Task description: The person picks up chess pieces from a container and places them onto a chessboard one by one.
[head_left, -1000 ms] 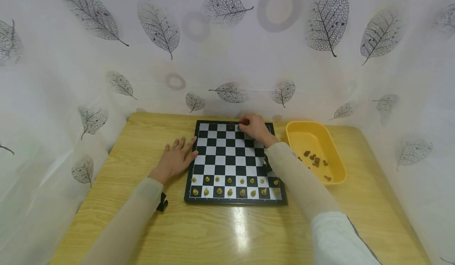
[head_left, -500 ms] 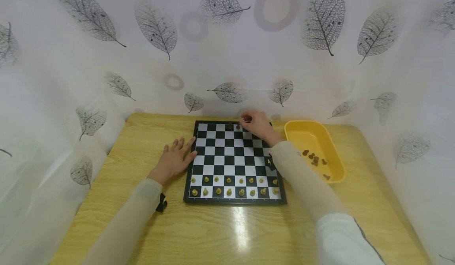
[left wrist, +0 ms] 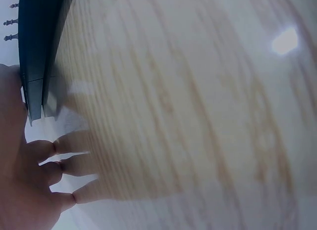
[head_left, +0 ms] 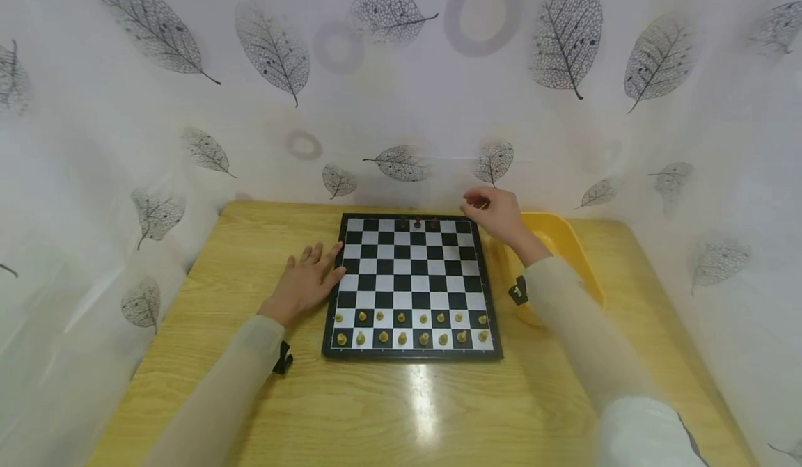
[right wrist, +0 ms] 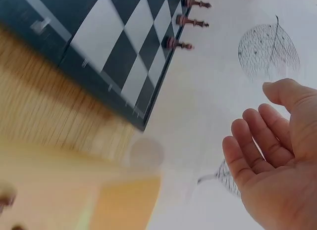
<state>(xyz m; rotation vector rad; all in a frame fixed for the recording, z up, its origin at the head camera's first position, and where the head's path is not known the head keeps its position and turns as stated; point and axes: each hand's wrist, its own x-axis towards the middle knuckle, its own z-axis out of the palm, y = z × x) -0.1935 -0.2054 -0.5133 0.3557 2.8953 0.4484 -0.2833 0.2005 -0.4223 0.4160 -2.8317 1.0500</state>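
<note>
My left hand [head_left: 302, 285] lies with spread fingers on the table, its fingertips at the left edge of the chessboard [head_left: 404, 265]. In the left wrist view, that hand [left wrist: 25, 175] reaches beside the board's dark side [left wrist: 38, 47]. Three reddish-brown chess pieces [right wrist: 190, 21] stand side by side on the board's far row. Two rows of gold chess pieces [head_left: 402, 318] line the near side. My right hand [head_left: 495, 213] hovers past the far right corner of the board. The right wrist view shows that hand [right wrist: 277, 156] with loosely bent fingers and nothing in it.
A yellow plastic tray [head_left: 559, 229] stands right of the board, partly covered by the right forearm. Blurred brown pieces [right wrist: 6, 198] lie in it. Behind the wooden table [head_left: 351, 411] hangs a white curtain [head_left: 401, 98] with a leaf print.
My right hand has let go of a brown chess piece on the far row and moved right toward the tray. A third brown piece now shows there. The left hand stays put.
</note>
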